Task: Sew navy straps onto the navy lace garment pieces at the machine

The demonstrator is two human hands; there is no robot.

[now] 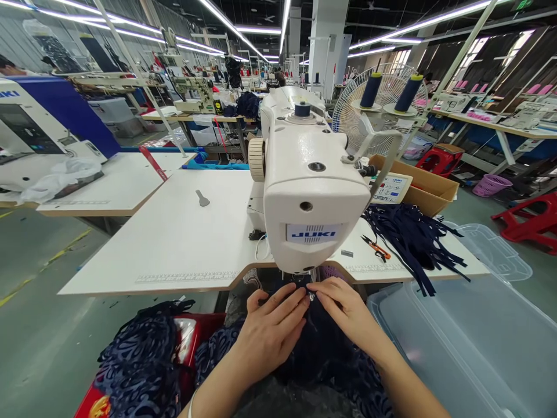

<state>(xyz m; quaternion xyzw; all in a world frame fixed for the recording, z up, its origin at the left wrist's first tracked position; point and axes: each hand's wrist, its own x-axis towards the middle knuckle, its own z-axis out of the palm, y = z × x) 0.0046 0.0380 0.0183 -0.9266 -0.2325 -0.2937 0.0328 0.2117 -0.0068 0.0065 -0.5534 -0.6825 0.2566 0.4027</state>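
Observation:
A white JUKI sewing machine (317, 191) stands before me, its needle area just above my fingertips. My left hand (276, 325) is closed on navy fabric (322, 342), back of the hand up, its fingertips by the presser foot. Pinched at the edge of the same fabric is my right hand (343, 305), with thumb and index finger together. A small shiny piece (311, 296) shows between the two hands; I cannot make out what it is. The fabric, partly patterned like lace, hangs down over my lap. The needle itself is hidden.
Thread snips (376, 248) and a pile of navy straps (413, 238) lie right on the white table (191, 232). A flat metal piece (202, 198) lies left. Lower left, a red bin (202, 328) holds navy lace; a clear plastic box (478, 337) stands right.

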